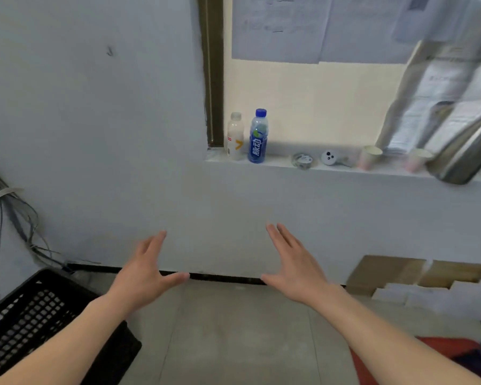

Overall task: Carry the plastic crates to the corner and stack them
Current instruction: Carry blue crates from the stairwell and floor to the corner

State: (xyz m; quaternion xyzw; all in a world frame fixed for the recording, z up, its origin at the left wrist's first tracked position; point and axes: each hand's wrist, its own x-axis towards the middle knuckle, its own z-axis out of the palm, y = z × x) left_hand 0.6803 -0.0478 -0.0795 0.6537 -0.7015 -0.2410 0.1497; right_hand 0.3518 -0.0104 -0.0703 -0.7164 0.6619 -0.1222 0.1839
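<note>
A black plastic crate (36, 315) with a latticed bottom stands on the floor at the lower left, close to the wall corner. My left forearm crosses over its right edge. My left hand (147, 270) and my right hand (295, 265) are both held out in front of me with straight, spread fingers, palms facing each other. Neither hand holds or touches anything. The gap between them shows only the wall and the floor.
A window ledge (278, 165) carries a white bottle (235, 137), a blue bottle (258, 137), a tape roll (302, 161), paper cups and a metal flask (464, 151). Loose cables (14, 218) hang at the left wall. Cardboard pieces (417, 273) lean low on the right. Something red (444, 348) lies at the lower right.
</note>
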